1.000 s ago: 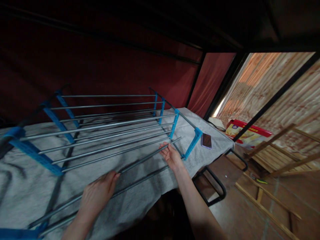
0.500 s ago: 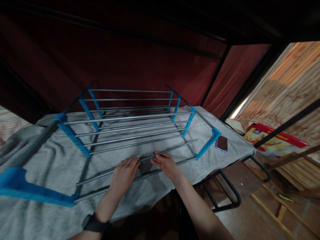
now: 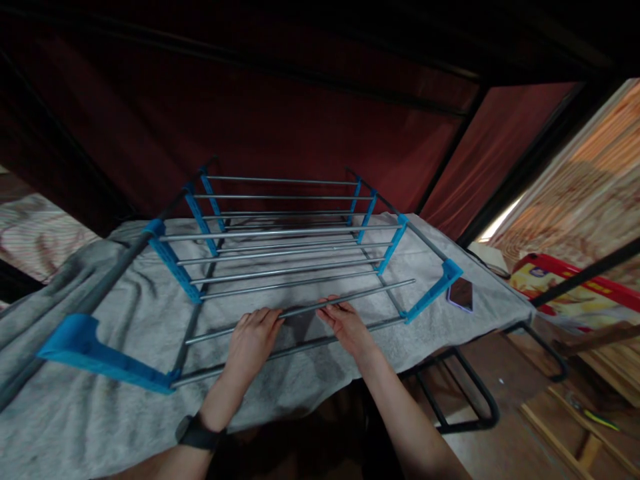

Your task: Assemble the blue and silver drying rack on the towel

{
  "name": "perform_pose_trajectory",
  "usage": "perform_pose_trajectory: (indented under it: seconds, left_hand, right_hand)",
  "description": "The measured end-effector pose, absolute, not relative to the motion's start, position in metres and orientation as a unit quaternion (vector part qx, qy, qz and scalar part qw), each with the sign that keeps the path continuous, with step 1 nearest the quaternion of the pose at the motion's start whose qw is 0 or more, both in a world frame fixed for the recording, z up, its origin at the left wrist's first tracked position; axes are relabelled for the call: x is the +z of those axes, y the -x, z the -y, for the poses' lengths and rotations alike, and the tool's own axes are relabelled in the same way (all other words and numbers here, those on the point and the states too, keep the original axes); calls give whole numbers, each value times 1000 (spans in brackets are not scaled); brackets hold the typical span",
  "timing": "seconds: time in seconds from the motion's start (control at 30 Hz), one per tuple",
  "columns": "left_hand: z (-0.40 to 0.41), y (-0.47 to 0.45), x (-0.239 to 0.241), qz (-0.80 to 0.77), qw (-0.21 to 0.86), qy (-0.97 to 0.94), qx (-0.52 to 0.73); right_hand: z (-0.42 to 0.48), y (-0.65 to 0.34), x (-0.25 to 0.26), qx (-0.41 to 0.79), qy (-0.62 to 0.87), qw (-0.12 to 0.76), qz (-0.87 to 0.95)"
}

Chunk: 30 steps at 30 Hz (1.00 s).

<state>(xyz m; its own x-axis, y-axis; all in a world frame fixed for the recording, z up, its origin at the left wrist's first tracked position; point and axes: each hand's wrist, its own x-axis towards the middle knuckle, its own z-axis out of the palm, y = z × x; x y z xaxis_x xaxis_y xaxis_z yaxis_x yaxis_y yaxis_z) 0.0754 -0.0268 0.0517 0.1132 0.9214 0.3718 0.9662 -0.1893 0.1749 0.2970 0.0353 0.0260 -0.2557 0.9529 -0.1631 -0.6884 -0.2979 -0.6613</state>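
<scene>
A loose grey metal rod [image 3: 300,310] is held across the front of a shoe rack [image 3: 290,233] with blue plastic brackets and metal bars. My left hand [image 3: 255,340] wraps round the rod left of its middle, fingers closed. To the right, my right hand [image 3: 345,323] grips the same rod between thumb and fingers. Both rod ends stand free of the brackets. Below it runs a lower bar [image 3: 295,350], fixed between the front left bracket [image 3: 110,357] and the front right bracket [image 3: 433,293]. The rack lies on a grey blanket [image 3: 310,383].
A phone [image 3: 460,295] lies on the blanket right of the rack. Beyond the bed edge are a black metal frame [image 3: 493,400], a red and yellow box [image 3: 565,290] and wooden pieces [image 3: 555,427] on the floor. A dark red curtain [image 3: 280,133] hangs behind.
The view has shifted, so the rack appears further right. Both hands still hold the rod, which is slightly higher relative to the lower bar. My right hand's grip has slid a little along it.
</scene>
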Motion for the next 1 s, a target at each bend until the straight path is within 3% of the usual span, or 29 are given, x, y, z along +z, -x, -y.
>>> perform_pose_trajectory:
  seconds: [0.53, 1.0]
  left_hand:
    - [26, -61, 46, 645, 112, 726, -210]
    - [23, -56, 45, 636, 65, 740, -208]
  right_hand:
    - [-45, -295, 21, 718, 334, 564, 233]
    - [-54, -303, 24, 708, 352, 573, 217]
